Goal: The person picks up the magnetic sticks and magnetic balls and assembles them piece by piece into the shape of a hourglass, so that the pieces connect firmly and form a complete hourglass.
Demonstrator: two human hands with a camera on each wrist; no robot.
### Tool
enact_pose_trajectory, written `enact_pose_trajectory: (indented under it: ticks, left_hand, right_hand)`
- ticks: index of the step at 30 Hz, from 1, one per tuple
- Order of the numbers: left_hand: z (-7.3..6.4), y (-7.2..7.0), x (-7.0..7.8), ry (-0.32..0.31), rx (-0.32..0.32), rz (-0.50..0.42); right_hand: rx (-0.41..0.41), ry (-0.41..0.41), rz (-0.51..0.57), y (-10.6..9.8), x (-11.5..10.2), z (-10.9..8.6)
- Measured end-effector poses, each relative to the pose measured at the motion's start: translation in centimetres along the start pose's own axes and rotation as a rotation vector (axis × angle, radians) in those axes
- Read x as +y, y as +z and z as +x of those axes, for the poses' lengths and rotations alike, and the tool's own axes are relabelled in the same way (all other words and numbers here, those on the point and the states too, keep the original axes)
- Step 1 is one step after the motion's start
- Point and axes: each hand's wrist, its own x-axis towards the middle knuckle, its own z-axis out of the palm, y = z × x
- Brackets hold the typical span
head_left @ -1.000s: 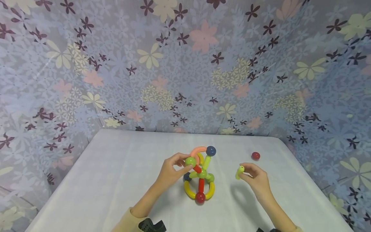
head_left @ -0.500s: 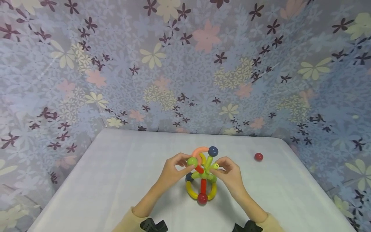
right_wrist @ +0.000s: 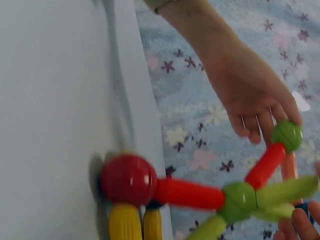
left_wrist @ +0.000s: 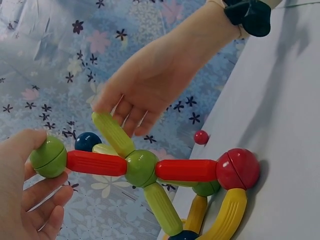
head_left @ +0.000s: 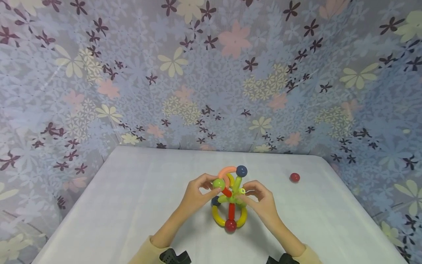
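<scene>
A magnetic ball-and-rod structure point(head_left: 232, 211) stands on the table, with red, yellow, light-green and peach rods joined by coloured balls. My left hand point(head_left: 195, 193) pinches a green ball point(left_wrist: 48, 156) at the outer end of a red rod point(left_wrist: 97, 163). On the structure's other side, my right hand point(head_left: 262, 200) holds the upper end of a light-green rod point(left_wrist: 115, 135) between thumb and fingers. That rod's lower end meets the central green ball point(left_wrist: 141, 168). A dark-blue ball point(head_left: 241, 171) tops the structure, and a red ball point(head_left: 230, 226) sits low at its front.
A loose red ball point(head_left: 295, 177) lies on the white-covered table point(head_left: 158, 165) toward the back right. Behind the table hangs a flowered cloth point(head_left: 211, 73). Dark straps point(head_left: 174, 256) sit at both wrists.
My right hand has moved left from beside the structure, bringing the light-green rod to the central green ball. My left hand keeps its pinch on the green ball.
</scene>
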Motion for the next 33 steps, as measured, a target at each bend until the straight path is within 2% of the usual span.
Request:
enact_pose_trajectory:
  ticks: [3,9,13,15,20,24,27,33]
  left_hand:
    - [0.0,0.0,0.0,-0.008,0.002,0.001]
    - [-0.1,0.1,-0.1,0.000,0.008,0.020]
    - [-0.2,0.1,-0.1,-0.003,0.014,0.037]
    - [-0.2,0.1,-0.1,-0.001,0.016,0.038]
    - [-0.1,0.1,-0.2,0.020,0.019,0.035]
    - [-0.1,0.0,-0.2,0.027,0.023,0.033]
    - [-0.2,0.0,-0.3,0.026,0.021,0.037]
    - [-0.2,0.1,-0.3,0.044,0.030,0.056]
  right_hand:
    - [0.053,0.002,-0.014,-1.2,0.6,0.3]
    - [0.214,0.126,-0.105,-4.4,2.8,1.7]
    - [0.310,0.145,-0.146,-6.4,3.3,2.6]
    - [0.366,0.126,-0.185,-7.5,4.4,3.2]
    - [0.477,0.086,-0.316,-10.4,10.0,4.9]
    - [0.491,0.104,-0.414,-11.8,12.5,5.7]
    - [0.462,0.148,-0.472,-12.5,13.6,6.0]
    - [0.414,0.276,-0.476,-13.2,14.6,6.3]
